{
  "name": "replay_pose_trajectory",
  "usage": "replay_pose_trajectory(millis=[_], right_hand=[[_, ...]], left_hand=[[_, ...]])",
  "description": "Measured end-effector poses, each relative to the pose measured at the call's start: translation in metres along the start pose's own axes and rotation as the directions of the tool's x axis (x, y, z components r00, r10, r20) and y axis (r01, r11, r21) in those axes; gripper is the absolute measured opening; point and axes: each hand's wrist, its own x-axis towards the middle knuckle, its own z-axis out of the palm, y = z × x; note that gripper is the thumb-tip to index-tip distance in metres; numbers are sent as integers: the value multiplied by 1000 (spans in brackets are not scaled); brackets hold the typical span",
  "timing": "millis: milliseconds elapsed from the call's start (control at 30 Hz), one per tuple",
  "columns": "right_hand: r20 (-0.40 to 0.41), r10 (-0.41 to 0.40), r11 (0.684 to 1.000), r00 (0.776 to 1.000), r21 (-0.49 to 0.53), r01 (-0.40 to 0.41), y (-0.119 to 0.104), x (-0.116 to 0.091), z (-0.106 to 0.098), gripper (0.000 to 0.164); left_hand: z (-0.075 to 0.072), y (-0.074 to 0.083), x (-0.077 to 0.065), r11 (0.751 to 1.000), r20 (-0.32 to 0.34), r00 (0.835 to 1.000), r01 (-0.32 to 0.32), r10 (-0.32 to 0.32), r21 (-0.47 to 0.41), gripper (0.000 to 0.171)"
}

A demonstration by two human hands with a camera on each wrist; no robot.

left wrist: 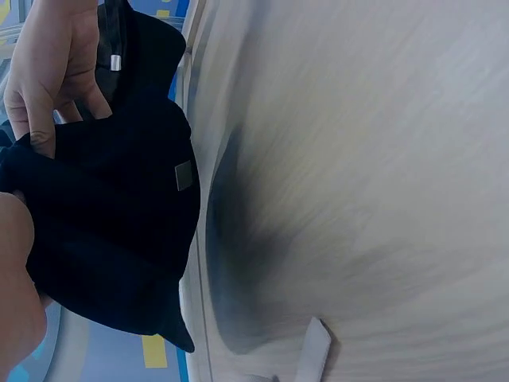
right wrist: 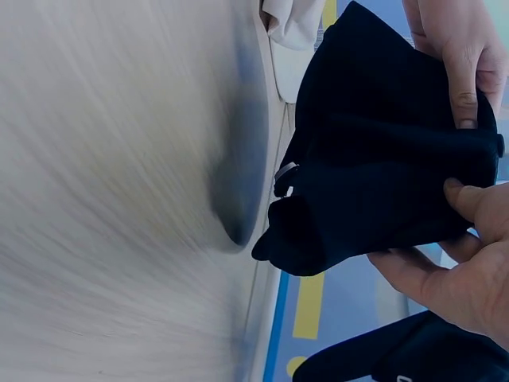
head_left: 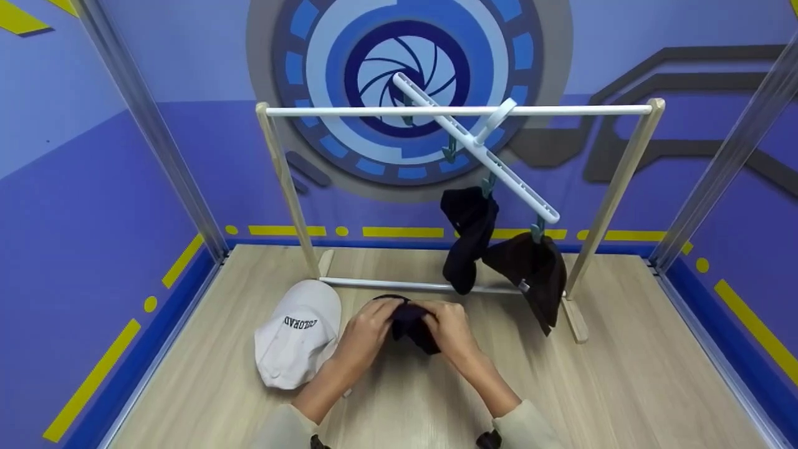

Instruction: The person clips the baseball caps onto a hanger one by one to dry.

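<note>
Sleeves (head_left: pixel 527 425) sit behind the left hand (head_left: pixel 369 327) and right hand (head_left: pixel 451 327), both pinching a dark cap (head_left: pixel 411 324), likely light, soft, best held edgewise.

1. Lying cap (head_left: pixel 296 337): on the tabletop (head_left: pixel 623 386), left of the left hand (head_left: pixel 369 324).
2. Held cap (head_left: pixel 410 322): between left and right hand (head_left: pixel 451 325), before the rack (head_left: pixel 343 112).
3. Hanger (head_left: pixel 461 134): on the rack, two fabric items (head_left: pixel 471 237) below its right half.

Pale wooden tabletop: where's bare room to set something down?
On the tabletop, widest: between the right hand, the rack's right wooden foot and the right edge. Narrower: between the white fabric cap and the left edge. Crowded: the centre, where the left hand and right hand hold a black fabric cap.
</note>
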Motion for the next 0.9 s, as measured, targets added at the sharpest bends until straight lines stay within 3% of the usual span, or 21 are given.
replay_pose_trajectory(millis=[300, 700, 900], right_hand=[[-12, 12, 1000, 1000, 24, -11, -2, 3, -4, 29], [-79, -3, 999, 997, 42, 7, -3, 6, -10, 33], [-97, 30, 998, 995, 53, -25, -4, 7, -16, 30]], left_hand=[[1, 3, 7, 1000, -45, 999, 1, -1, 17, 32], [-4, 7, 15, 996, -20, 1000, 8, -10, -90, 36], [-5, 8, 18, 994, -67, 997, -30, 23, -102, 35]])
